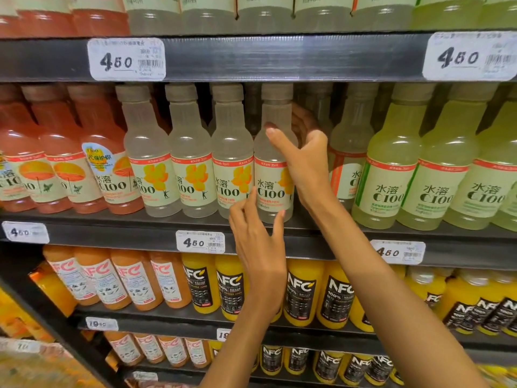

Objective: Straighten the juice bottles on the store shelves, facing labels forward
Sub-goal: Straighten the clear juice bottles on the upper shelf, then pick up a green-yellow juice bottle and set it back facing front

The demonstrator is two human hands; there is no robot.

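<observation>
At the centre of the frame, on the middle shelf (117, 219), stands a clear juice bottle (272, 175) with a pale label printed "C100", its front turned toward the camera and its base close to the shelf's front edge. The right hand (303, 161) comes in from the lower right and wraps the upper body of this bottle, thumb stretched across the front of the shoulder and the other fingers curled behind it, so the grip is closed around the bottle. The left hand (258, 242) rises from the bottom centre with fingers spread fairly wide and holding nothing; its forefinger tip touches the left edge of the label and its thumb lies against the lower right of the bottle. To the left of the held bottle stand three more clear bottles (193, 163) with yellow fruit on their labels, and farther left a group of pink bottles (61, 163). To the right, one clear bottle (347, 163) shows its label turned sideways, and beyond it are green-tinted bottles (436, 169). A price tag (200, 242) reading 4.50 sits on the shelf edge just left of the left hand. On the shelf below, orange NFC bottles (201, 284) stand in rows.
</observation>
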